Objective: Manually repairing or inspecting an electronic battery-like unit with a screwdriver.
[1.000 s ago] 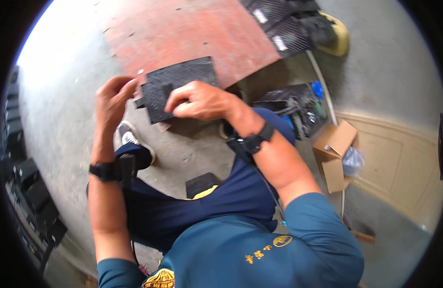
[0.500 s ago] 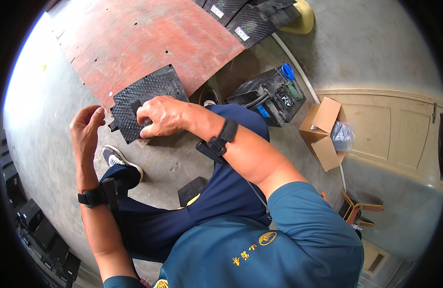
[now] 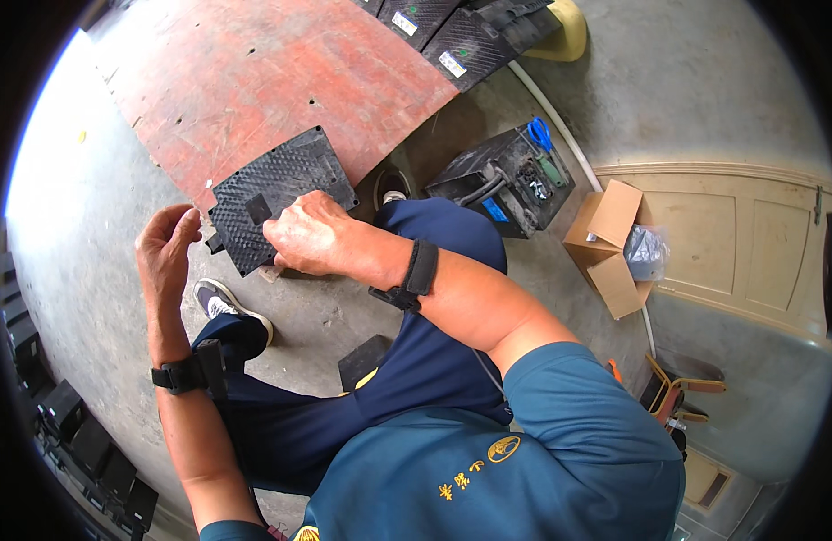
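Observation:
A black textured plate (image 3: 294,176) with small holes near its edges lies over the near corner of the red board (image 3: 254,81). On its surface is a small dark square patch (image 3: 258,209). My right hand (image 3: 310,233) is over the plate's near right part, just right of the patch, its fingers curled closed; what they hold, if anything, is hidden. My left hand (image 3: 168,236) is raised beside the plate's left edge, apart from it. Its fingers are bent with the thumb against them, and anything between them is too small to make out.
To the right, a black box (image 3: 461,162) carries blue-handled scissors (image 3: 539,135), a green-handled tool and small metal pieces. Beyond it stand an open cardboard carton (image 3: 614,287) and a pale pipe (image 3: 560,122). More black panels (image 3: 470,45) lie at the board's far right.
My right hand has shifted slightly right and nearer, uncovering more of the dark patch, and its fingers have curled in. My left hand has moved slightly right and down.

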The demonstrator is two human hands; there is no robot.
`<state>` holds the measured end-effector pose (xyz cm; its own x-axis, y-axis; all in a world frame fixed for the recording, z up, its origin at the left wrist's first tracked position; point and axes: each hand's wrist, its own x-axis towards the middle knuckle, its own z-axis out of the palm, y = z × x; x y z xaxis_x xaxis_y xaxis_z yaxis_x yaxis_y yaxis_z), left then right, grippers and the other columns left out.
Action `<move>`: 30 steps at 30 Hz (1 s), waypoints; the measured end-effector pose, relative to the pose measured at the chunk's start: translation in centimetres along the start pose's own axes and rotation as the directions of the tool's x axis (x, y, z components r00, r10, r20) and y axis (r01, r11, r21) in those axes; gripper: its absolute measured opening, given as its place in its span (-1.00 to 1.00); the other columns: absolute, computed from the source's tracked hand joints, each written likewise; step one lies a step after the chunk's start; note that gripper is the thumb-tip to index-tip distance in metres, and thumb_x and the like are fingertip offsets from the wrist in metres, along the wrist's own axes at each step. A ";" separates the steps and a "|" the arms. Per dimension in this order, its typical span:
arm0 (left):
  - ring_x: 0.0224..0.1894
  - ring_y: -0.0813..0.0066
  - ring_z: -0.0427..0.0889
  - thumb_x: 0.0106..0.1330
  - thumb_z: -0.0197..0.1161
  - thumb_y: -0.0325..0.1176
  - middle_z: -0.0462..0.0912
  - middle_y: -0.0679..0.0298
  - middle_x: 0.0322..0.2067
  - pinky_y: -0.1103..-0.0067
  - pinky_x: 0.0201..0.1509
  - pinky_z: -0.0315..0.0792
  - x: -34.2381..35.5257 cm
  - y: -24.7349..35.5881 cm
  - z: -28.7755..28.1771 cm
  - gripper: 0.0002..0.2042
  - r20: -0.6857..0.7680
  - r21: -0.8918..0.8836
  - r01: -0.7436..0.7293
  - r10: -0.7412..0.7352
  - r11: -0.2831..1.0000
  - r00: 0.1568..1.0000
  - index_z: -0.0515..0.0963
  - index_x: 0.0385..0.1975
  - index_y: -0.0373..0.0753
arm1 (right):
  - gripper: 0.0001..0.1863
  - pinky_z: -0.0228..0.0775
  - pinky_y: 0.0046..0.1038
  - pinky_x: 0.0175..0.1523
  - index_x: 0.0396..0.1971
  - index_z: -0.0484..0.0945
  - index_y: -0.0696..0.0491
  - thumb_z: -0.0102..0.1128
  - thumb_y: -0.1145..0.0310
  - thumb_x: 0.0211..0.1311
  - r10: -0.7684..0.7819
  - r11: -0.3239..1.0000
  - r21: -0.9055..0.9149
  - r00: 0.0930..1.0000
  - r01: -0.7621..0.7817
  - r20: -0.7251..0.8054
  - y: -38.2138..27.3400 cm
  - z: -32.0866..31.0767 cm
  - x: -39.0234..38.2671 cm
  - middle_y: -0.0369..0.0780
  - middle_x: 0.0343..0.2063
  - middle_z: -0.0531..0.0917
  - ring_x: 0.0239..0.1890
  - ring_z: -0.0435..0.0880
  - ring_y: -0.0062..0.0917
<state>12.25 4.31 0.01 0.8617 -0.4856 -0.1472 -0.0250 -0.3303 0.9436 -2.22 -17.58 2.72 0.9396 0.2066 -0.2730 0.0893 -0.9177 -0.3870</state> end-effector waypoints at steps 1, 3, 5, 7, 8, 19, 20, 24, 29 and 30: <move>-0.32 0.56 0.65 0.42 0.36 -0.25 0.72 0.26 -0.30 0.61 -0.19 0.56 0.0 0.0 -0.1 -0.71 -0.001 0.002 0.001 -0.001 1.000 1.000 0.67 -0.10 -0.40 | -0.67 0.62 -0.17 -0.17 -0.38 0.68 0.12 0.35 0.11 0.15 -0.022 1.000 0.008 0.999 0.022 -0.027 0.1 0.2 0.0 -0.03 -0.46 0.76 -0.28 0.80 -0.15; -0.32 0.56 0.64 0.42 0.36 -0.26 0.72 0.26 -0.31 0.61 -0.20 0.56 0.0 0.1 -0.2 -0.71 0.006 0.007 -0.007 0.007 1.000 1.000 0.67 -0.11 -0.40 | -0.70 0.61 -0.17 -0.18 -0.39 0.68 0.11 0.35 0.15 0.13 -0.036 0.999 0.016 0.999 0.037 -0.036 0.2 0.6 0.3 -0.03 -0.47 0.76 -0.29 0.79 -0.15; -0.32 0.56 0.64 0.42 0.36 -0.26 0.72 0.26 -0.31 0.61 -0.21 0.56 0.0 0.1 -0.1 -0.71 0.007 0.006 -0.012 0.012 1.000 1.000 0.67 -0.11 -0.40 | -0.74 0.60 -0.17 -0.20 -0.40 0.68 0.10 0.35 0.18 0.11 -0.047 0.999 0.020 0.998 0.048 -0.043 0.2 0.8 0.5 -0.03 -0.47 0.75 -0.30 0.79 -0.14; -0.32 0.56 0.64 0.42 0.36 -0.26 0.72 0.26 -0.31 0.61 -0.21 0.55 0.1 0.1 -0.1 -0.71 0.008 0.005 -0.018 0.018 1.000 1.000 0.67 -0.11 -0.40 | -0.78 0.58 -0.17 -0.22 -0.43 0.68 0.10 0.34 0.23 0.09 -0.076 0.997 0.010 0.995 0.077 -0.066 0.2 0.9 0.6 -0.03 -0.48 0.74 -0.33 0.78 -0.14; -0.32 0.57 0.64 0.42 0.36 -0.25 0.72 0.26 -0.31 0.61 -0.21 0.55 0.1 0.1 -0.2 -0.71 0.011 0.002 -0.019 0.019 1.000 1.000 0.67 -0.11 -0.40 | -0.78 0.58 -0.17 -0.22 -0.43 0.68 0.10 0.34 0.23 0.09 -0.076 0.997 0.010 0.995 0.077 -0.067 0.2 1.0 0.6 -0.03 -0.48 0.74 -0.33 0.78 -0.14; -0.32 0.57 0.63 0.41 0.35 -0.33 0.71 0.26 -0.34 0.61 -0.22 0.54 -0.8 1.2 0.1 -0.76 -0.016 -0.015 -0.020 0.020 1.000 1.000 0.67 -0.16 -0.43 | -0.74 0.54 -0.09 -0.20 -0.37 0.61 0.06 0.36 0.18 0.15 -0.156 0.987 -0.042 0.987 0.154 -0.041 0.0 0.9 0.3 -0.04 -0.48 0.72 -0.30 0.74 -0.06; -0.33 0.59 0.63 0.41 0.34 -0.34 0.71 0.27 -0.35 0.62 -0.23 0.53 -0.8 1.0 0.3 -0.78 -0.019 -0.011 -0.025 0.025 1.000 0.999 0.68 -0.17 -0.42 | -0.72 0.57 -0.07 -0.21 -0.35 0.59 0.07 0.38 0.17 0.15 -0.127 0.991 -0.043 0.992 0.127 0.009 0.0 0.6 0.3 -0.03 -0.46 0.73 -0.30 0.75 -0.05; -0.36 0.59 0.64 0.36 0.39 -0.27 0.74 0.27 -0.39 0.59 -0.26 0.53 -0.1 1.8 0.7 -0.74 -0.033 0.031 -0.029 0.030 0.999 0.999 0.70 -0.18 -0.40 | -0.62 0.59 -0.07 -0.23 -0.34 0.57 0.12 0.29 0.04 0.25 0.029 0.999 -0.042 0.998 -0.031 -0.050 -0.5 0.4 -0.2 0.01 -0.48 0.72 -0.30 0.76 -0.07; -0.34 0.44 0.72 0.30 0.42 -0.25 0.77 0.14 -0.37 0.49 -0.22 0.58 0.2 2.8 1.3 -0.75 -0.078 0.115 -0.063 0.072 0.991 0.994 0.73 -0.23 -0.34 | -0.51 0.56 -0.01 -0.19 -0.37 0.56 0.15 0.27 -0.07 0.26 0.156 0.985 -0.064 0.987 -0.158 -0.035 -1.0 -0.3 0.2 0.09 -0.48 0.70 -0.32 0.73 0.03; -0.36 0.51 0.69 0.32 0.41 -0.28 0.77 0.22 -0.39 0.51 -0.25 0.57 0.0 3.2 1.6 -0.78 -0.068 0.154 -0.106 0.117 0.982 0.991 0.73 -0.21 -0.33 | -0.51 0.56 0.01 -0.19 -0.38 0.55 0.16 0.28 -0.07 0.25 0.177 0.982 -0.055 0.980 -0.182 -0.092 -0.7 0.4 0.1 0.10 -0.48 0.70 -0.33 0.72 0.06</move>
<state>11.42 1.99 2.54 0.8855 -0.4645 -0.0147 -0.1937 -0.3977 0.8968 -2.35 -16.79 2.63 0.9668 0.0090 -0.2553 -0.0656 -0.9572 -0.2820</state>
